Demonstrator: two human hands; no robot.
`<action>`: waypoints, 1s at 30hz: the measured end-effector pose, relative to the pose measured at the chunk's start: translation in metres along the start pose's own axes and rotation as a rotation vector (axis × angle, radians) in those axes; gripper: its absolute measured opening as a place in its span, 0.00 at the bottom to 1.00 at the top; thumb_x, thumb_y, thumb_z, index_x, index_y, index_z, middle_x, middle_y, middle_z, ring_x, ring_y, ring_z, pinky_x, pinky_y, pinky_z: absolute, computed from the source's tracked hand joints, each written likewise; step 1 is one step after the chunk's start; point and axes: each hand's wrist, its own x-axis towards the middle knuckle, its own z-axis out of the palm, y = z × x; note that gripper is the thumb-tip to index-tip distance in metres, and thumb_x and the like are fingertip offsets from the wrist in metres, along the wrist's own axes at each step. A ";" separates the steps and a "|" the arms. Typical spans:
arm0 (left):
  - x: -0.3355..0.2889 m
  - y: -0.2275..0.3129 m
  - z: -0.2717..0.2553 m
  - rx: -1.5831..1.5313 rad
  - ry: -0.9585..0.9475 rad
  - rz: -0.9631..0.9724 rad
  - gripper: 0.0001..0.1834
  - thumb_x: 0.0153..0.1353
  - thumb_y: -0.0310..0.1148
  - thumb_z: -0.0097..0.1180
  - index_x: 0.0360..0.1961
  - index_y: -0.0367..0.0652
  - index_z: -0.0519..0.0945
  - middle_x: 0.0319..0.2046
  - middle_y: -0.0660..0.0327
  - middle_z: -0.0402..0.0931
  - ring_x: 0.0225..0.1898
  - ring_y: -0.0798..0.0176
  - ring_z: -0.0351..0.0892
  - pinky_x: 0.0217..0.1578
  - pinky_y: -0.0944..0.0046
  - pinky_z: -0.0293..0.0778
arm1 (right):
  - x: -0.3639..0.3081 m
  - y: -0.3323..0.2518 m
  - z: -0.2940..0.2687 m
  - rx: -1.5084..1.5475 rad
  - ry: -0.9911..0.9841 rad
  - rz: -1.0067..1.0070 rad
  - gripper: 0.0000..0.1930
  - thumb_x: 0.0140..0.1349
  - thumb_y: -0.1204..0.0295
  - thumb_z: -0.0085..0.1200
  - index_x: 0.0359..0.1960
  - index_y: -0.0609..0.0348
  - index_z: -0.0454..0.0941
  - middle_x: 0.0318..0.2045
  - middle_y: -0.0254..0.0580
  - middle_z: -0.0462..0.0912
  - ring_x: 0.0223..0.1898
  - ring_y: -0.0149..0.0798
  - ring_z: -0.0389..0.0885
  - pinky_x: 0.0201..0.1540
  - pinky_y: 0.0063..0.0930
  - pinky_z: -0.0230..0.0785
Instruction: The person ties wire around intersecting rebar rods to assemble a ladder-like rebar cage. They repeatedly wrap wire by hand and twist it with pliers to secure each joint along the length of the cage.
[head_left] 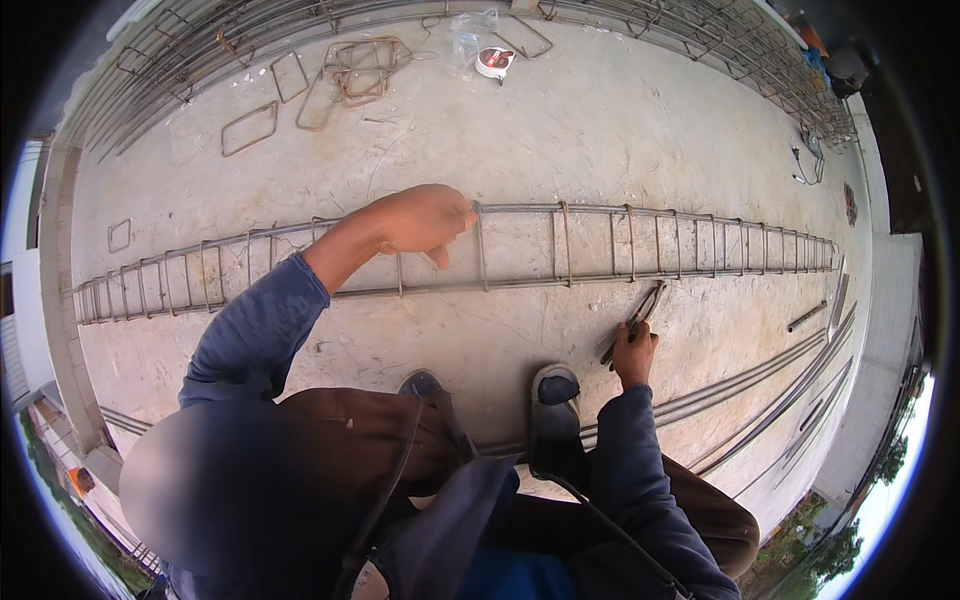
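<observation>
A long, narrow rebar cage (590,280) lies across the floor, its two long bars joined by several rectangular stirrups. My left hand (425,220) reaches over the far bar, beside a stirrup. Its fingers are curled at that joint and the thumb points down; whatever they grip is hidden. Closer to me, my right hand (635,355) is closed round dark metal pliers (645,302). The far end of the pliers is just short of the cage's near bar.
Loose stirrups (250,128) and a tape measure (494,63) lie beyond the cage. More rebar cages (660,22) line the far edge. Long bars (720,385) rest on the floor at right. My shoes (556,400) are close to the near bar.
</observation>
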 end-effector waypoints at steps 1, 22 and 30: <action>0.003 0.001 0.015 -0.208 0.009 0.015 0.23 0.84 0.41 0.48 0.68 0.35 0.76 0.33 0.63 0.79 0.27 0.65 0.85 0.39 0.59 0.84 | 0.005 0.035 0.013 -0.060 0.263 -0.151 0.14 0.76 0.63 0.55 0.48 0.63 0.75 0.32 0.52 0.79 0.41 0.54 0.78 0.47 0.54 0.75; 0.115 0.096 0.182 -1.740 0.331 0.344 0.24 0.88 0.43 0.35 0.74 0.41 0.68 0.28 0.65 0.71 0.26 0.71 0.75 0.38 0.62 0.84 | 0.061 -0.447 -0.114 -1.462 -0.243 -1.160 0.10 0.75 0.69 0.54 0.47 0.57 0.87 0.48 0.41 0.83 0.51 0.48 0.87 0.56 0.61 0.79; 0.151 0.105 0.167 -1.890 0.310 0.457 0.13 0.87 0.32 0.33 0.48 0.40 0.72 0.31 0.62 0.72 0.31 0.70 0.76 0.38 0.62 0.83 | 0.032 -0.492 -0.069 -1.849 -0.248 -1.285 0.21 0.75 0.60 0.56 0.58 0.64 0.86 0.62 0.54 0.81 0.67 0.61 0.78 0.74 0.75 0.59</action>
